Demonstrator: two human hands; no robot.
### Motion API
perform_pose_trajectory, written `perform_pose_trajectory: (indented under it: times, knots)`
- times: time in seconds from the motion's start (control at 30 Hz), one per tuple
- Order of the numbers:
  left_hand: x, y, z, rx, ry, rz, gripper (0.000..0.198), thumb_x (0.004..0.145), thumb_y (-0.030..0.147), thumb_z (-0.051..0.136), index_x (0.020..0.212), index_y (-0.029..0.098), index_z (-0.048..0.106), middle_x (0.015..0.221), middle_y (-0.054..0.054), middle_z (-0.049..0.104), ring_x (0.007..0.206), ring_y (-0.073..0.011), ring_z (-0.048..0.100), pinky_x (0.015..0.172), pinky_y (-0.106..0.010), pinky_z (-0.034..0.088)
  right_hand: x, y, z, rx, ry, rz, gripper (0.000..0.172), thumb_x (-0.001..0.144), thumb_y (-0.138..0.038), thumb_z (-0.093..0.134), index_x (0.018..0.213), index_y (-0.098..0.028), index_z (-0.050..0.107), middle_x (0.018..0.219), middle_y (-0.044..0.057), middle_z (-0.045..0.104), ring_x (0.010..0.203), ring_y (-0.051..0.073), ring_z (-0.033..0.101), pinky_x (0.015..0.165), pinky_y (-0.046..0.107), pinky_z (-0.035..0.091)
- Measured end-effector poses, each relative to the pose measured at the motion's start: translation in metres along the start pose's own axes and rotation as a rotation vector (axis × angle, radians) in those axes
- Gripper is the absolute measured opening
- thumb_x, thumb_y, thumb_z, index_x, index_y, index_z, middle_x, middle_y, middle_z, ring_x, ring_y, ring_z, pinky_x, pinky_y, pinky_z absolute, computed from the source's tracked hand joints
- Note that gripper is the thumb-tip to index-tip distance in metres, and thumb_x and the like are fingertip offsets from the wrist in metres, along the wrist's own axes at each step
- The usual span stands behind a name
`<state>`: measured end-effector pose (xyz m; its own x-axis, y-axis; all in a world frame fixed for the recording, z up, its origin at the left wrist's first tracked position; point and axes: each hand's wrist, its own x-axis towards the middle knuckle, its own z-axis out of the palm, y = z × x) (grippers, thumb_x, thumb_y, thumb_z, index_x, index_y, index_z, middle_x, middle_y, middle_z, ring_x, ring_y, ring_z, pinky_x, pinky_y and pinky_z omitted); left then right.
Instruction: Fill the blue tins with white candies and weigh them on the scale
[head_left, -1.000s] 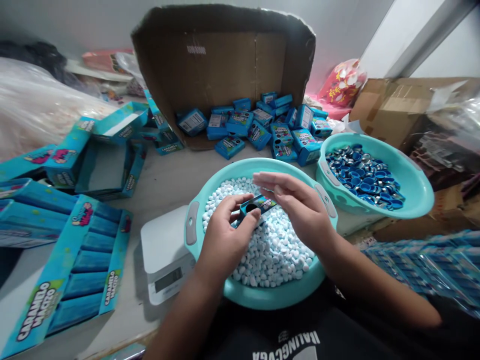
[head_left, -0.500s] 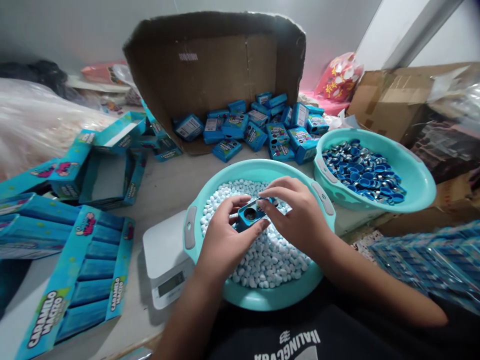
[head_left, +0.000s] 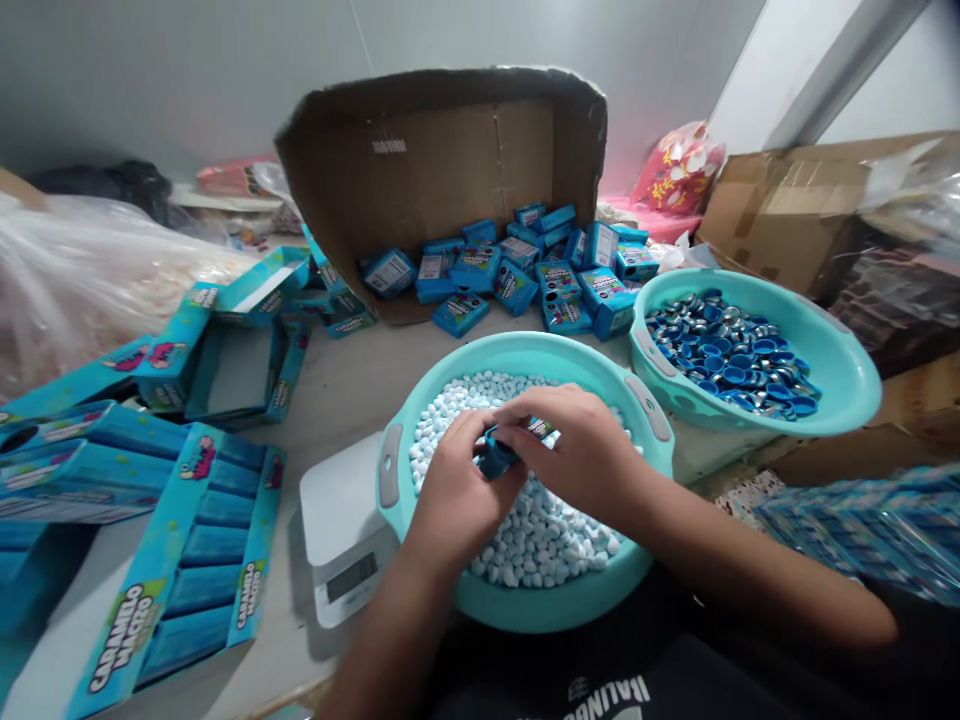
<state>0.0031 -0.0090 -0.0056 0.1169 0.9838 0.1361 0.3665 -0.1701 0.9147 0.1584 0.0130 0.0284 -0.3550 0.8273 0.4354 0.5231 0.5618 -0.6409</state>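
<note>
Over a turquoise basin [head_left: 525,612] of small white candies [head_left: 544,540], both my hands are closed around one small blue box [head_left: 495,460]. My left hand [head_left: 461,495] grips its near left side, thumb and fingers on opposite faces. My right hand [head_left: 581,440] is bent over the top, its fingertips pressed against the box and covering the end that has a round opening. Whether anything small lies under the right fingertips cannot be made out. A second turquoise basin [head_left: 844,375], to the right, holds blue and silver round caps [head_left: 727,365].
Behind the basins, a tipped cardboard carton [head_left: 442,170] has several blue boxes [head_left: 476,268] piled at its mouth. A white digital scale [head_left: 341,520] stands left of the candy basin. Printed display cartons [head_left: 142,600] cover the left side. Wrapped blue packs [head_left: 870,530] lie at right.
My right fingers have moved over the box's round opening, which showed before and is now hidden. The box stays in my left hand. The whole view has shifted slightly.
</note>
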Motion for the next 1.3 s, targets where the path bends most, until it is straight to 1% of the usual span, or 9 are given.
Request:
perform_pose_trajectory:
  times: [0.2, 0.27, 0.33, 0.43, 0.57, 0.87, 1.1, 1.2, 1.3]
  knots:
    - [-0.002, 0.0, 0.001, 0.007, 0.053, -0.016, 0.031, 0.084, 0.024, 0.073, 0.114, 0.024, 0.069, 0.115, -0.005, 0.068, 0.109, -0.0227, 0.066, 0.09, -0.036, 0.055, 0.002, 0.008, -0.009, 0.065, 0.151, 0.027, 0.016, 0.097, -0.023, 0.059, 0.098, -0.02, 0.075, 0.096, 0.006, 0.079, 0.091, 0.021, 0.073, 0.082, 0.036, 0.053]
    - [-0.002, 0.0, 0.002, 0.018, 0.113, -0.031, 0.033, 0.083, 0.026, 0.075, 0.116, 0.024, 0.069, 0.116, -0.005, 0.068, 0.111, -0.0229, 0.066, 0.091, -0.037, 0.055, -0.002, 0.021, -0.022, -0.064, 0.025, 0.115, 0.02, 0.099, -0.03, 0.058, 0.102, -0.019, 0.075, 0.101, 0.009, 0.078, 0.095, 0.024, 0.071, 0.083, 0.038, 0.053]
    - [-0.002, -0.001, 0.002, 0.025, 0.172, -0.036, 0.035, 0.084, 0.028, 0.075, 0.117, 0.023, 0.069, 0.116, -0.006, 0.067, 0.111, -0.023, 0.066, 0.093, -0.038, 0.056, -0.011, 0.033, -0.031, -0.196, -0.226, 0.18, 0.029, 0.1, -0.043, 0.058, 0.104, -0.02, 0.075, 0.103, 0.011, 0.076, 0.095, 0.026, 0.07, 0.081, 0.039, 0.053]
    - [-0.002, -0.002, 0.002, 0.029, 0.214, -0.034, 0.036, 0.085, 0.03, 0.076, 0.119, 0.023, 0.068, 0.118, -0.007, 0.067, 0.11, -0.0234, 0.067, 0.095, -0.04, 0.056, -0.032, 0.04, -0.032, -0.307, -0.541, 0.114, 0.056, 0.09, -0.067, 0.064, 0.119, -0.02, 0.074, 0.109, 0.017, 0.073, 0.1, 0.033, 0.068, 0.082, 0.044, 0.054]
    - [-0.001, -0.002, 0.003, 0.044, 0.202, -0.025, 0.034, 0.085, 0.034, 0.076, 0.117, 0.023, 0.069, 0.117, -0.007, 0.068, 0.111, -0.0234, 0.066, 0.095, -0.039, 0.055, -0.046, 0.033, -0.018, -0.455, -0.643, 0.02, 0.094, 0.067, -0.077, 0.079, 0.133, -0.011, 0.064, 0.118, 0.025, 0.067, 0.108, 0.043, 0.063, 0.089, 0.054, 0.051]
    - [0.0, -0.004, 0.004, 0.011, 0.192, -0.019, 0.035, 0.083, 0.035, 0.077, 0.116, 0.024, 0.07, 0.116, -0.006, 0.068, 0.112, -0.0235, 0.065, 0.093, -0.037, 0.056, -0.016, 0.041, -0.006, -0.393, -0.868, 0.174, 0.031, 0.087, -0.029, 0.072, 0.113, -0.013, 0.066, 0.107, 0.015, 0.072, 0.091, 0.027, 0.068, 0.071, 0.034, 0.045]
    - [0.0, -0.005, 0.003, 0.012, 0.158, -0.012, 0.035, 0.083, 0.024, 0.075, 0.118, 0.023, 0.069, 0.118, -0.006, 0.068, 0.114, -0.024, 0.064, 0.098, -0.041, 0.053, 0.008, 0.025, -0.051, -0.376, -0.749, 0.183, 0.013, 0.09, -0.027, 0.062, 0.094, -0.019, 0.071, 0.084, 0.005, 0.073, 0.072, 0.019, 0.062, 0.062, 0.031, 0.039]
    - [0.0, -0.004, 0.002, 0.005, 0.15, -0.01, 0.036, 0.083, 0.022, 0.074, 0.118, 0.022, 0.069, 0.119, -0.007, 0.067, 0.116, -0.0243, 0.063, 0.1, -0.042, 0.052, 0.018, 0.015, -0.071, -0.232, -0.484, 0.211, 0.012, 0.089, -0.031, 0.065, 0.089, -0.021, 0.072, 0.072, 0.0, 0.068, 0.063, 0.014, 0.056, 0.058, 0.029, 0.039]
    - [0.0, -0.003, 0.001, 0.006, 0.13, 0.002, 0.036, 0.083, 0.022, 0.074, 0.119, 0.023, 0.068, 0.12, -0.006, 0.067, 0.116, -0.0236, 0.063, 0.099, -0.041, 0.052, 0.027, 0.005, -0.062, 0.154, -0.185, 0.216, 0.017, 0.09, -0.036, 0.067, 0.085, -0.021, 0.07, 0.064, -0.003, 0.061, 0.056, 0.011, 0.051, 0.052, 0.027, 0.038]
